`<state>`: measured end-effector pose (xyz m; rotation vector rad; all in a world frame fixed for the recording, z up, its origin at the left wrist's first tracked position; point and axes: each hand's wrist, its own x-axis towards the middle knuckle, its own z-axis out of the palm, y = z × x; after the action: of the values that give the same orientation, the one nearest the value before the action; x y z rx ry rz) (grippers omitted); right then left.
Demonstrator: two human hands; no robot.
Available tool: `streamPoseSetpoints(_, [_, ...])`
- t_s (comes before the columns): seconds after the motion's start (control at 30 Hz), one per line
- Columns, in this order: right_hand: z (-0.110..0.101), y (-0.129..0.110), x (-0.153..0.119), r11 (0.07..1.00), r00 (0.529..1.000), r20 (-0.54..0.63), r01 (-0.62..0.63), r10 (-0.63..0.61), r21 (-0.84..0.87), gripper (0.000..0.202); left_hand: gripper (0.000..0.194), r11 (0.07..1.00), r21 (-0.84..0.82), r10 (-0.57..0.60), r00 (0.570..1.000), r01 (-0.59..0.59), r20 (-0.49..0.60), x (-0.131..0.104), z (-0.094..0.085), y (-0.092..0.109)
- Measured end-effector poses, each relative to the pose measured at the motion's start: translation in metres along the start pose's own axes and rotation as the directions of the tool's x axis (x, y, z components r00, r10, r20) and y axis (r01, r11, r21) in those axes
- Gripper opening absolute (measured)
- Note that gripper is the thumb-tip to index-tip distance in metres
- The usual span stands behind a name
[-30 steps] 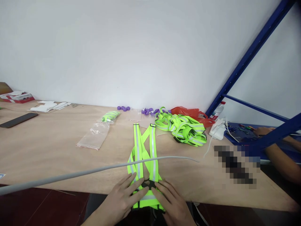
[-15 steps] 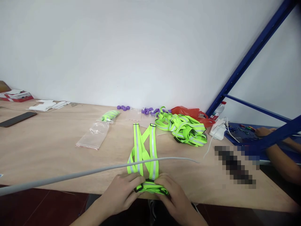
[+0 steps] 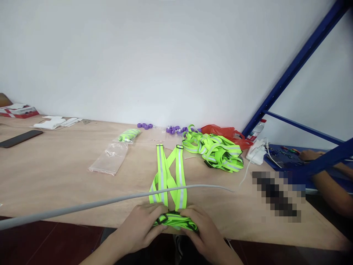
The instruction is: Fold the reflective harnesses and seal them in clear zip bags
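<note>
A neon-yellow reflective harness (image 3: 180, 176) with silver stripes lies stretched away from me, its near end bunched into a folded bundle at the table's front edge. My left hand (image 3: 147, 224) is closed on the bundle's left side, by a black buckle (image 3: 162, 219). Gripping the right side is my right hand (image 3: 200, 224), with fingers over the top and thumb beneath. Both far ends of the straps carry black buckles and rest flat on the wood. A grey cable (image 3: 110, 201) passes across the view in front of the straps.
A heap of similar straps (image 3: 223, 152) lies at the back right beside a red plastic bag (image 3: 223, 130). Left of centre are a flat clear bag (image 3: 109, 160) and a bagged harness (image 3: 129, 135). Purple caps (image 3: 145, 126) line the wall. Another person's arm (image 3: 331, 189) shows at the right.
The folded bundle has turned slightly in my hands, and its left buckle sits a little higher and further left. My hands stay in nearly the same place.
</note>
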<state>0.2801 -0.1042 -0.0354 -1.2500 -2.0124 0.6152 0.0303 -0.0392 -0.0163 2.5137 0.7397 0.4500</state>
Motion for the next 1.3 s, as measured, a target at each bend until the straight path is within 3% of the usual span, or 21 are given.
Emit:
streamPoseSetpoints(0.23, [-0.001, 0.001, 0.008, 0.981, 0.983, -0.063, -0.167, 0.174, 0.103, 0.024, 0.022, 0.986, -0.137, -0.108, 0.99, 0.095, -0.095, 0.007, 0.0, -0.003])
streamPoseSetpoints(0.43, [-0.011, -0.004, 0.018, 0.952, 0.97, 0.043, -0.242, 0.238, 0.188, 0.031, 0.024, 0.953, -0.26, -0.17, 0.984, 0.153, -0.044, 0.009, -0.005, -0.006])
streamPoseSetpoints(0.67, [-0.003, 0.006, 0.029, 0.883, 0.908, 0.043, -0.415, 0.416, 0.219, 0.044, 0.047, 0.83, -0.458, -0.382, 0.923, 0.318, -0.053, 0.01, 0.01, -0.017])
streamPoseSetpoints(0.9, [0.016, 0.02, 0.024, 0.926, 0.926, -0.06, -0.367, 0.373, 0.092, 0.046, 0.039, 0.812, -0.514, -0.386, 0.915, 0.277, -0.117, 0.015, 0.009, -0.016])
streamPoseSetpoints(1.03, [0.023, 0.029, 0.024, 0.96, 0.965, -0.223, -0.186, 0.138, -0.21, 0.048, 0.034, 0.848, -0.465, -0.368, 0.915, 0.256, -0.167, 0.021, 0.01, -0.019])
streamPoseSetpoints(1.13, [0.023, 0.027, 0.029, 0.876, 0.99, -0.128, -0.016, -0.052, -0.482, 0.042, 0.031, 0.892, -0.383, -0.343, 0.913, 0.242, -0.22, 0.027, 0.013, -0.022])
streamPoseSetpoints(1.23, [0.024, 0.017, 0.034, 0.825, 0.995, 0.037, 0.098, -0.093, -0.557, 0.042, 0.031, 0.911, -0.318, -0.342, 0.913, 0.264, -0.223, 0.033, 0.014, -0.024])
streamPoseSetpoints(1.3, [0.027, 0.01, 0.038, 0.831, 0.993, 0.09, 0.112, -0.075, -0.545, 0.054, 0.029, 0.911, -0.304, -0.345, 0.918, 0.279, -0.194, 0.035, 0.012, -0.024])
